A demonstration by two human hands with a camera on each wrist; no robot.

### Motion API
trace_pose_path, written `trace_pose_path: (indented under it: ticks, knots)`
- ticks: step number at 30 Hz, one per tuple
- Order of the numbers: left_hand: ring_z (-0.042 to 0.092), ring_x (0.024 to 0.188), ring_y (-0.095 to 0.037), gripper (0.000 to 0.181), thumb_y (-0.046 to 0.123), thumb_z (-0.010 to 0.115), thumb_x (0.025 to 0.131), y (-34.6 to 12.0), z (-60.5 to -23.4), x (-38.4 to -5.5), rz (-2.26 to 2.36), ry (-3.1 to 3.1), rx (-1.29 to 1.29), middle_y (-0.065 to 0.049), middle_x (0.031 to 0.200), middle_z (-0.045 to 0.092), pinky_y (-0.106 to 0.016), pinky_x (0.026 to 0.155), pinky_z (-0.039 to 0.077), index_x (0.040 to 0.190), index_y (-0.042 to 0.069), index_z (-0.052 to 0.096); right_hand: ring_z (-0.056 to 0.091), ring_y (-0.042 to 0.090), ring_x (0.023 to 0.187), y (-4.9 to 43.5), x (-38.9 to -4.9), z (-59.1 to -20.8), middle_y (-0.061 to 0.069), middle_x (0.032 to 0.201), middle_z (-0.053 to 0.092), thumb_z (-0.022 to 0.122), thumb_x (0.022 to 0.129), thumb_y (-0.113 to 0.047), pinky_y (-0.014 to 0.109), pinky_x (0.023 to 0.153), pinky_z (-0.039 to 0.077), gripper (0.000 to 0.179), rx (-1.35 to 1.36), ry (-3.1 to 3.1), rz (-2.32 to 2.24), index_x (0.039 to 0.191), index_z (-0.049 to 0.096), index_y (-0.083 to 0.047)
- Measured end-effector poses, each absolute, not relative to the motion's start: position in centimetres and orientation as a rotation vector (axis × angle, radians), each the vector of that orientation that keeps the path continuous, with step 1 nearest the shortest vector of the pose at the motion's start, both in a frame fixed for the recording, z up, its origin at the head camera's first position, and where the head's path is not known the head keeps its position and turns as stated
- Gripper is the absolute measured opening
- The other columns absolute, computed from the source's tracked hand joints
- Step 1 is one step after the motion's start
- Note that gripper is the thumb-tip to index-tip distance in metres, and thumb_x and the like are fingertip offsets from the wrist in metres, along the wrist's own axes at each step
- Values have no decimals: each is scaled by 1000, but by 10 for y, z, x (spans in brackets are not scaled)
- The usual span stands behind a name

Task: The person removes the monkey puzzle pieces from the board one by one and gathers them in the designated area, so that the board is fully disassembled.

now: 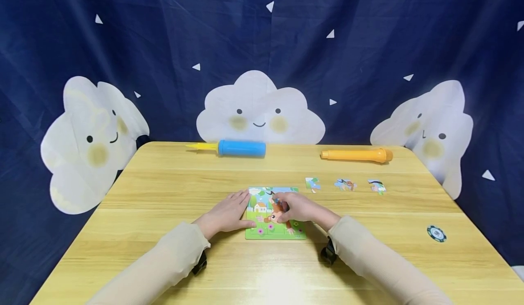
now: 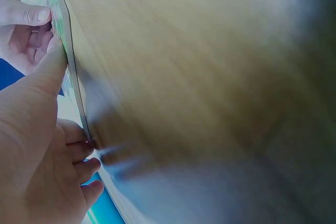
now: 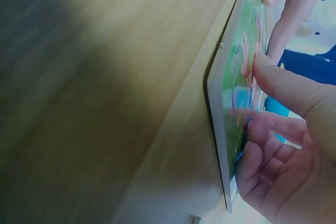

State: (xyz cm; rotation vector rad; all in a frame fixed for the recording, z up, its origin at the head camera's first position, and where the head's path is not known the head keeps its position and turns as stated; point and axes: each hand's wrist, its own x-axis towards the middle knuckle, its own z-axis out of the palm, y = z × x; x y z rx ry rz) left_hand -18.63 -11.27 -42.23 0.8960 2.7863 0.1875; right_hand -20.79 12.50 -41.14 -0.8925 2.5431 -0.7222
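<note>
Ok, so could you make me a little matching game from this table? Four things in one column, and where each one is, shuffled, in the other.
Things
1. Blue pump with a yellow tip
2. Orange stick with a rounded end
3. Round chip
4. Picture puzzle

Places, as the head view shows them
A. By the left hand and the right hand
B. At the table's far edge, right half
C. Near the right edge, closer to the person than the three loose puzzle pieces
D. At the far edge, left half

Right pairs: 1-D, 2-B, 3-C, 4-A
</note>
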Motion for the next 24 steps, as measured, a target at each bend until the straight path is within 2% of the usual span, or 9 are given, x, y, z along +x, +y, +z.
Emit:
trace_pose_path:
  ticks: [13, 19, 24]
  knots:
    - [18, 135, -32, 88, 59, 48, 87, -114, -425, -187, 175, 2792, 900, -20, 148, 18, -41, 110, 16, 142, -6, 25, 50, 16, 65, 128, -209, -415, 3, 78, 53, 72, 80, -12, 31, 58, 43, 52, -858, 2511, -875, 126, 46, -10]
    - [18, 135, -33, 89, 58, 48, 87, -114, -425, -187, 181, 2785, 903, -20, 148, 18, -41, 109, 16, 142, -7, 24, 55, 25, 62, 131, -210, -417, 12, 83, 53, 58, 89, 0, 32, 54, 47, 34, -834, 2348, -1169, 121, 46, -7]
    - [19, 135, -34, 87, 56, 50, 87, -114, -425, -186, 193, 2786, 920, -22, 147, 19, -43, 109, 16, 141, -8, 25, 57, 28, 59, 131, -211, -420, 15, 85, 56, 51, 91, 5, 35, 54, 52, 23, -802, 2363, -1305, 113, 50, -2]
